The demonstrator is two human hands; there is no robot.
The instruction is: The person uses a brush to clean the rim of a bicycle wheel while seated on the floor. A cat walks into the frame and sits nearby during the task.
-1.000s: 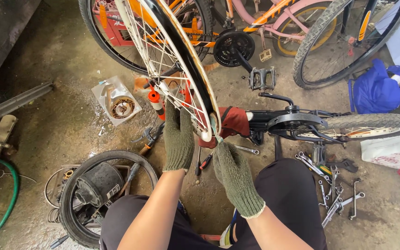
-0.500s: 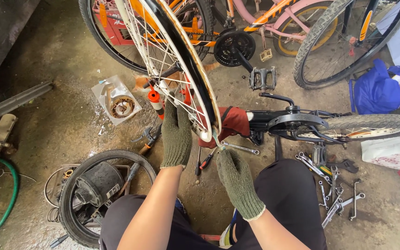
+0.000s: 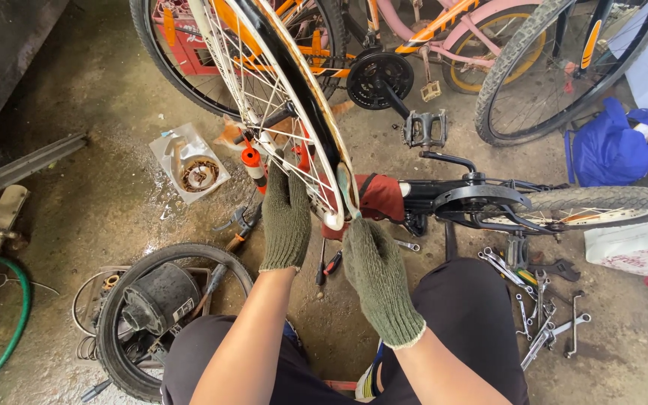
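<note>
Left hand (image 3: 286,219): in a green knit glove, fingers pointing up and laid flat against the spoked side of the wheel rim, spread rather than closed round anything.
Right hand (image 3: 375,270): gloved alike, fingertips pinched together on the pale rim strip at the rim's lowest point.
Wheel rim (image 3: 316,142): white, spoked, bare of any tyre, standing nearly upright and tilted away; lower edge between the two hands, just above the knees.
Rim strip (image 3: 345,187): pale band (lifted slightly off the rim near the bottom), running up along the rim's outer channel.
Red rag (image 3: 381,196): bunched just behind the rim's lower edge, touching the black bicycle frame.
Small bicycle (image 3: 534,206): black, lying on its side to the right, knobbly tyre pointing outward.
Spanners (image 3: 538,307): loose cluster on the concrete floor (image 3: 99,202), beside the right knee.
Tyre with hub motor (image 3: 160,315): lying flat on the floor near the left knee, a black drum inside.
Screwdrivers (image 3: 325,266): red-handled, on the floor between the hands and below them.
Blue bag (image 3: 615,146): crumpled, far right.
Green hose (image 3: 9,341): curving along the left edge.
Clear packet (image 3: 189,161): flat on the floor left of the rim (round metal part inside).
</note>
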